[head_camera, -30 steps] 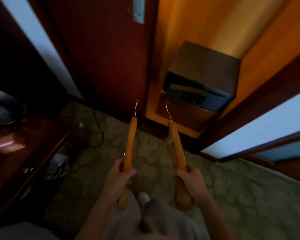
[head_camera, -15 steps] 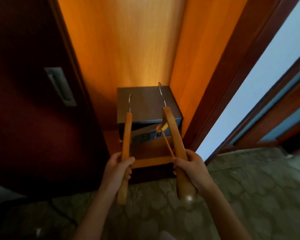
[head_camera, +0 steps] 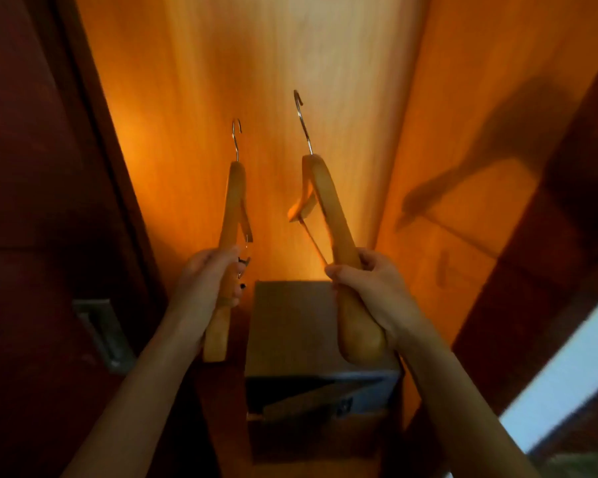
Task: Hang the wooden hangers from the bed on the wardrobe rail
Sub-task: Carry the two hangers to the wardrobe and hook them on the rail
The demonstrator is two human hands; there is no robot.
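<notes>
Two hands are holding a wooden hanger each, upright inside the open wardrobe.

The left hand (head_camera: pixel 208 277) is gripping the left hanger (head_camera: pixel 233 201) low on its arm, its fingers (head_camera: pixel 234 294) curling tightly round the wood, while the right hand (head_camera: pixel 370 288) is clamping the right hanger (head_camera: pixel 328 201) the same way, its fingers (head_camera: pixel 372 261) wrapping the arm and the thumb pressing in front. Both hangers are pale orange-brown wood, seen nearly edge-on, their thin metal hooks pointing up in the air before the lit wooden back panel (head_camera: pixel 256 81) and touching nothing. The right hanger is standing higher and tilting slightly left, its thin crossbar showing beside the arm; the two are apart. A dark safe (head_camera: pixel 290 326) is sitting below, between the forearms, and a dark red door (head_camera: pixel 32 201) is standing at the left.
</notes>
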